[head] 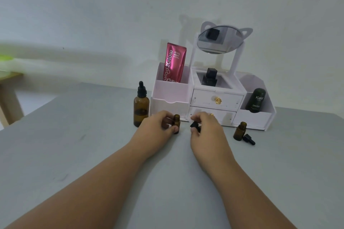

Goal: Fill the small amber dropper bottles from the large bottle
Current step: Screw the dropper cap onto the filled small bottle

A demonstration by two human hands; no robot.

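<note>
Grey tabletop point(93, 154) sitting before pale wall. Left hand point(158, 126) gripping small open amber glass bottle point(176, 122), standing upright. Right hand point(206, 128) pinching black dropper cap point(195, 126) at bottle's 3 o'clock, just beside. Large amber dropper bottle point(141, 107) standing capped at 9 o'clock, nearer left hand.

We work at a flat, pale grey bench point(74, 154) set against a white wall. At its back edge stands a white plastic organiser point(212, 98) with drawers and open compartments. Just left of it stands a large amber glass bottle point(141, 109) with a black dropper top, upright. One small amber bottle point(176, 123) rests uncapped before the organiser; another small uncapped amber bottle point(240, 130) stands to the right, a black dropper cap point(249, 139) lying just beside it.
</note>
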